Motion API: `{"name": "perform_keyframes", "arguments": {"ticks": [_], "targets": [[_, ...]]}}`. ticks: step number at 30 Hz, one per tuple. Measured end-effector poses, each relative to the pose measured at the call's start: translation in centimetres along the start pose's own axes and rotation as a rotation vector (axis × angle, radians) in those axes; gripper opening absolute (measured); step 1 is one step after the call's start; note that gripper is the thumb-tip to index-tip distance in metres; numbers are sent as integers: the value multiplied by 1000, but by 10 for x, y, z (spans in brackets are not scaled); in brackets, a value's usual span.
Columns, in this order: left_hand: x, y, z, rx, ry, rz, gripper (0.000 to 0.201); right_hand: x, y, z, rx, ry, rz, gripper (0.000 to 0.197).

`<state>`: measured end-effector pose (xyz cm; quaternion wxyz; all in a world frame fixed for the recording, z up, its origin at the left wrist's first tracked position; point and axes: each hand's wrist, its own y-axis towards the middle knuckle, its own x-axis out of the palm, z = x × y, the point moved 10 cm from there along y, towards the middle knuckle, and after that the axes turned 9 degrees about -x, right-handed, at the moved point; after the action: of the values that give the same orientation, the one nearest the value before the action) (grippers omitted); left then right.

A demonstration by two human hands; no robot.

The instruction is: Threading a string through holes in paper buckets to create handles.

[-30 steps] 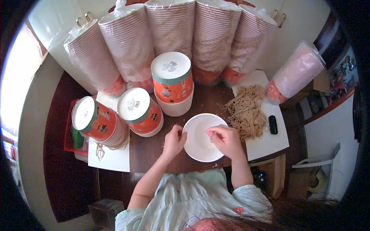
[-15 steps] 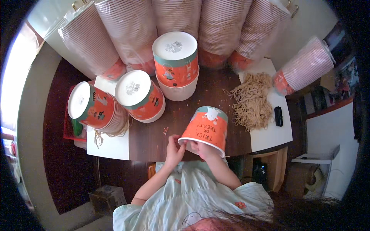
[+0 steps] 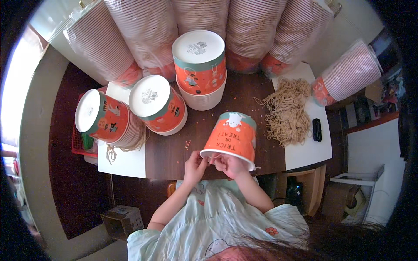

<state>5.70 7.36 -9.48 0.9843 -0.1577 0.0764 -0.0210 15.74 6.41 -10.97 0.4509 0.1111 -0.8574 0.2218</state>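
An orange paper bucket (image 3: 231, 135) with a green band and a white ghost figure lies tilted at the front of the table, its open mouth toward me. My left hand (image 3: 194, 168) pinches the left part of its white rim, thumb and fingers together. At the mouth, my right hand (image 3: 233, 165) has curled fingers close to the left fingertips; what they hold, if anything, is too small to make out. A short pale cord end (image 3: 257, 168) sticks out by the rim's right side.
Upside-down orange buckets (image 3: 150, 96) stand in stacks at the left and middle. Wrapped bucket stacks (image 3: 198, 17) line the back. A tangled heap of beige cord (image 3: 285, 113) and a black object (image 3: 316, 129) lie at the right. Small reddish bits (image 3: 187, 143) dot the table.
My right hand has drawn partly out of the bucket's mouth, and its curled fingers now show beside my left fingertips. The bucket sits slightly farther from me.
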Motion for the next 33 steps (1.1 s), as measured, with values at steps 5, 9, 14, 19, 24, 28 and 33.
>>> {"name": "perform_keyframes", "arguments": {"ticks": [5,9,14,19,24,28,33], "targets": [[6,1,-5,-21,-120,-40,10,6,-3,-5,-31,0,-42,29],[8,1,-11,5,-180,-49,11,-4,-1,-13,-124,-549,80,14],[13,0,-14,-25,-255,-93,12,10,2,-28,-310,-693,90,12],[11,-1,-12,-42,-281,-73,13,9,3,-33,-299,-1132,58,15],[13,1,-19,-42,-285,-87,16,0,2,-35,-376,-1015,126,15],[15,1,-15,-51,-309,-93,16,-3,2,-36,-412,-978,135,15],[14,0,-13,-54,-319,-89,16,5,3,-38,-297,-1056,110,13]]}}
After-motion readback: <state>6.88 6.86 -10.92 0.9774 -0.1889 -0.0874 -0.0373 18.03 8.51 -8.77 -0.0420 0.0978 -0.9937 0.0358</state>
